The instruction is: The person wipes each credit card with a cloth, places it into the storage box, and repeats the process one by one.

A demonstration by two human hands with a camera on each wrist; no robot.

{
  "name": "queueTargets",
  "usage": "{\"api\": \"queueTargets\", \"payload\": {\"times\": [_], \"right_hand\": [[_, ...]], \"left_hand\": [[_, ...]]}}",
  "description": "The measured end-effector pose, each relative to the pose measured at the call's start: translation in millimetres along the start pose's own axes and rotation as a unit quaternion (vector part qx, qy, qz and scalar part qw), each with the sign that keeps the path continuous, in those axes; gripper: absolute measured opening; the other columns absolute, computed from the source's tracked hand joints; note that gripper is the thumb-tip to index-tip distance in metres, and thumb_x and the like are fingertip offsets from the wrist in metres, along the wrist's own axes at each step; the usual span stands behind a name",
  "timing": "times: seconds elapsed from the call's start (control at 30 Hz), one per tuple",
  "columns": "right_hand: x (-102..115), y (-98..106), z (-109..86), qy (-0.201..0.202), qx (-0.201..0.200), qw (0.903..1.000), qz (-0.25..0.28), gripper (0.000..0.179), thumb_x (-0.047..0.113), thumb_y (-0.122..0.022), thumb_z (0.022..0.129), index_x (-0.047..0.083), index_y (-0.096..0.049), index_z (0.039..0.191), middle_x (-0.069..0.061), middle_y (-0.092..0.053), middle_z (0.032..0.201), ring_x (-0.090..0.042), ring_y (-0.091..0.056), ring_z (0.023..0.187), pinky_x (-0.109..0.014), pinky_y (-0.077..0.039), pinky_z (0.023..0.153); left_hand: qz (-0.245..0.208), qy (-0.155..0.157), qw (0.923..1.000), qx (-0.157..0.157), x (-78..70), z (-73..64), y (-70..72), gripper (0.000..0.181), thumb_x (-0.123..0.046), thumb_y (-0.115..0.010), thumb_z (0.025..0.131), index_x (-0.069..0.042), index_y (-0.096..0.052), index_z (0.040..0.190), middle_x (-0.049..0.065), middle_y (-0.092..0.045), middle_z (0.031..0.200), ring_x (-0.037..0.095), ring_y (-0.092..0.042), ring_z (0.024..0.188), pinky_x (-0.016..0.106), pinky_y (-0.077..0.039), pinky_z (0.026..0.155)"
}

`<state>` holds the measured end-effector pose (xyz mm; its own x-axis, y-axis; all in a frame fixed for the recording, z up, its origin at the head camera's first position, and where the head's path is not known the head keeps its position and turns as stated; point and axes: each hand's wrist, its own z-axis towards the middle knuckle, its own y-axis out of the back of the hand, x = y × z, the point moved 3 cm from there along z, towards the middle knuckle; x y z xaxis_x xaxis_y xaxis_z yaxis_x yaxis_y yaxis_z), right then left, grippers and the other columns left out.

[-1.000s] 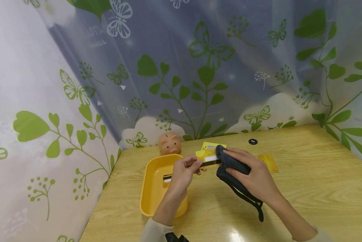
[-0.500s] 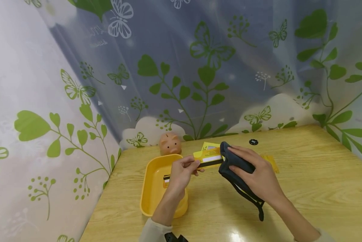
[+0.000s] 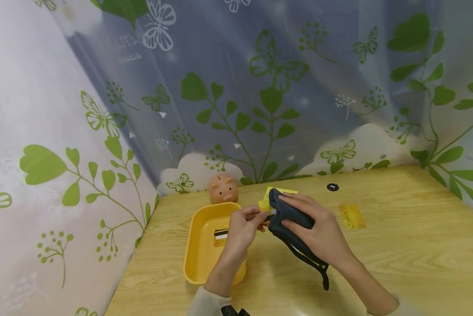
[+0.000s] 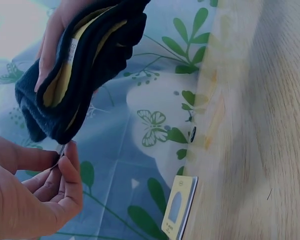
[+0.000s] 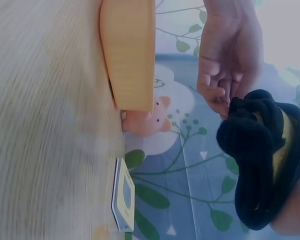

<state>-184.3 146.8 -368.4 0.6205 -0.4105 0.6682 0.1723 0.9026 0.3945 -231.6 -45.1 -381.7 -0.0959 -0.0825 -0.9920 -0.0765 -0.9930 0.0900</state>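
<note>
My right hand (image 3: 321, 226) grips a dark blue fabric pouch (image 3: 293, 215) with a loop strap hanging down. A yellow lining (image 4: 65, 82) shows inside its folds in the left wrist view. My left hand (image 3: 242, 228) pinches a yellow card (image 3: 264, 206) with a black stripe between thumb and fingers. The card's far part is hidden in the pouch's left end, and my left fingertips are right at that opening. In the right wrist view the pouch (image 5: 245, 135) hangs above the table, with the left hand (image 5: 230, 55) at its end.
A yellow tray (image 3: 194, 245) holds a striped card (image 3: 221, 237), with a piggy bank (image 3: 222, 189) behind it. A yellow booklet-like item (image 4: 180, 207) lies behind the pouch. To the right are a gold card (image 3: 352, 216) and a black chip (image 3: 333, 187). A patterned curtain (image 3: 220, 87) backs the table.
The pouch and right hand have moved left over the card, so less of it shows. My left hand has shifted slightly right. The gold card on the table is uncovered.
</note>
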Motion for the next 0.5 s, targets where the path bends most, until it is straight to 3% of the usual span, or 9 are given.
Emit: {"api": "queueTargets", "payload": {"times": [0.23,0.5], "right_hand": [[-0.8,-8.4,0.3,-0.012,0.022,0.9996,0.01,0.061,0.01,-0.083,0.089,0.028,-0.064,0.144,-0.001,-0.059,0.148,-0.029,-0.055,0.138,-0.044,-0.054,0.103],[-2.8,-9.9,1.3,-0.024,0.024,0.9994,0.008,0.061,0.011,-0.083,0.089,0.028,-0.064,0.144,-0.003,-0.057,0.15,-0.031,-0.051,0.141,-0.05,-0.05,0.107]], "left_hand": [[0.001,-0.008,1.0,0.003,0.8,0.8,-2.3,0.014,-0.006,-0.068,0.1,0.006,-0.074,0.097,0.004,-0.071,0.084,0.011,-0.062,0.068,0.025,-0.055,0.066],[-0.012,-0.015,0.9998,0.0,1.7,2.0,-2.2,0.014,-0.004,-0.066,0.1,0.005,-0.075,0.099,0.005,-0.071,0.084,0.012,-0.062,0.071,0.024,-0.054,0.066]]}}
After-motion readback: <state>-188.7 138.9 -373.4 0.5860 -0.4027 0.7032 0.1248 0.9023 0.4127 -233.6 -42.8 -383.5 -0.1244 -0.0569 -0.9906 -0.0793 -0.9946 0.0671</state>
